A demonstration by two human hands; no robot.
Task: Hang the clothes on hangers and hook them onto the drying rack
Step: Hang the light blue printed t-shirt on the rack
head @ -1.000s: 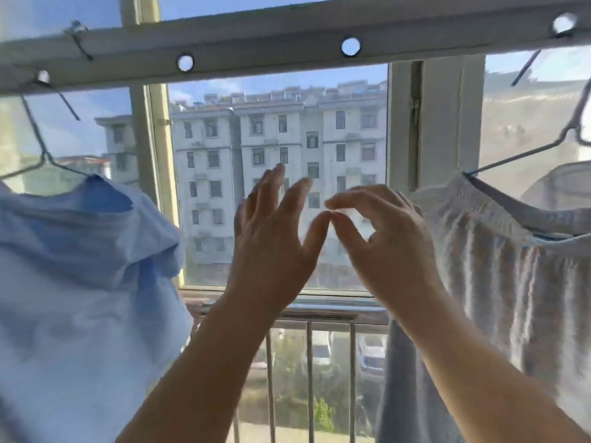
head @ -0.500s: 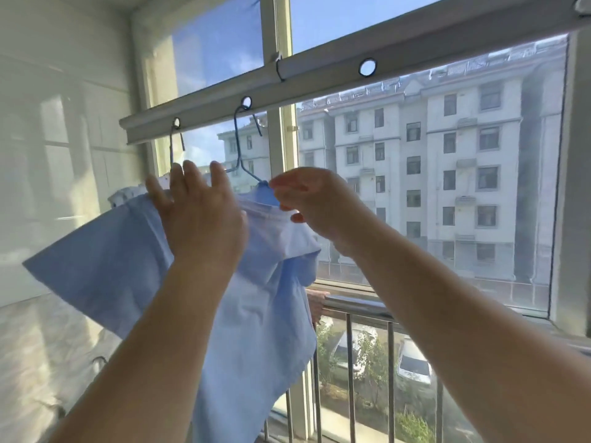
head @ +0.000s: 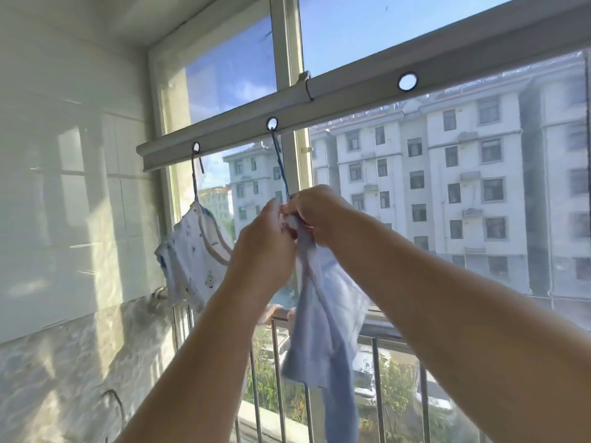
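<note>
A light blue shirt hangs from a blue wire hanger whose hook sits in a hole of the grey drying rack bar. My left hand and my right hand meet at the shirt's collar just under the hanger neck, and both grip the fabric there. The shirt is turned edge-on and drops in a narrow fold. To its left a white patterned garment hangs on a second hanger hooked in the bar's end hole.
An unused hole lies further right along the bar. Behind it are the window frame and a metal balcony railing. A tiled wall closes the left side.
The view has swung left from the gap between garments to the blue shirt. Both hands have come together at its collar, and the shirt has turned from spread wide to edge-on.
</note>
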